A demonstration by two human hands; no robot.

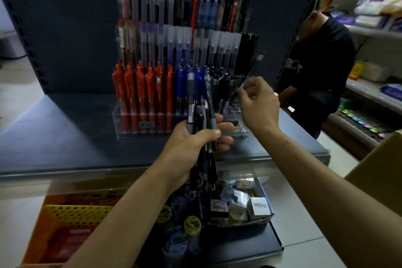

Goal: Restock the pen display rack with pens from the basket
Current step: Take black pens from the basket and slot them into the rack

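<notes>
A tiered clear pen display rack (121, 124) stands on the dark shelf, filled with red, blue and black pens. My left hand (191, 143) grips a bunch of dark pens (201, 119) upright in front of the rack's lower tier. My right hand (256, 100) is raised at the rack's right end and pinches a single dark pen (252, 67) that slants up over the black pens there. The orange and yellow basket (71, 209) sits at the lower left, below the shelf edge.
A blue box (264, 191) of small stationery packs lies on the lower shelf under my hands. A person in black (315, 67) stands to the right, beside shelves of goods (374, 28). A cardboard box corner (378, 159) intrudes at the right.
</notes>
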